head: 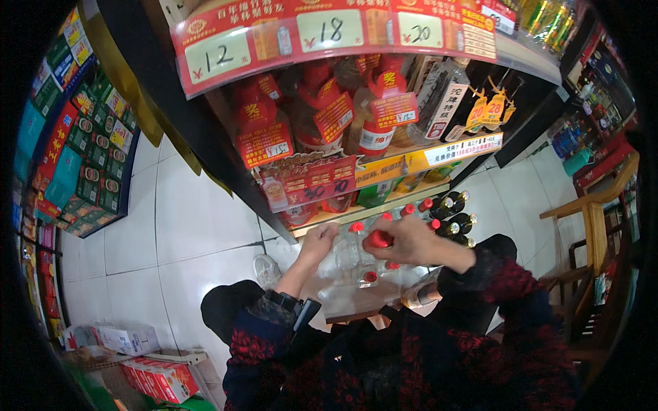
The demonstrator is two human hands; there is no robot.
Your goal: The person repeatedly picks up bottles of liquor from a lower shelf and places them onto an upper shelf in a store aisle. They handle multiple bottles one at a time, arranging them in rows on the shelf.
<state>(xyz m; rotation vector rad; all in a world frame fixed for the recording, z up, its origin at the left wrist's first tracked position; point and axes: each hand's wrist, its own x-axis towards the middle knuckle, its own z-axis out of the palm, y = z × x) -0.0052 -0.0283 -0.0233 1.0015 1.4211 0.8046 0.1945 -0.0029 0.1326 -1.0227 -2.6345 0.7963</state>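
Observation:
My right hand point(411, 241) grips a shiny red bottle cap point(379, 239); the hand hides most of what lies beneath it. To its left my left hand point(320, 242) has curled fingers beside a clear glass bottle point(345, 254). Whether those fingers hold anything cannot be made out. Several clear bottles with red caps stand around both hands, one with its cap point(356, 226) between them and another cap point(370, 277) nearer to me. Dark bottles with gold-coloured tops point(449, 227) stand in a group to the right. A bottle with amber contents point(424, 294) is close to my right leg.
A shelf unit point(288, 234) rises directly ahead, with red-tagged bottles point(378, 123) on it and a price strip point(329, 36) jutting out above. Stacked green cartons point(95, 159) stand left. A wooden chair point(593, 231) is on the right. Red boxes point(164, 380) sit at lower left.

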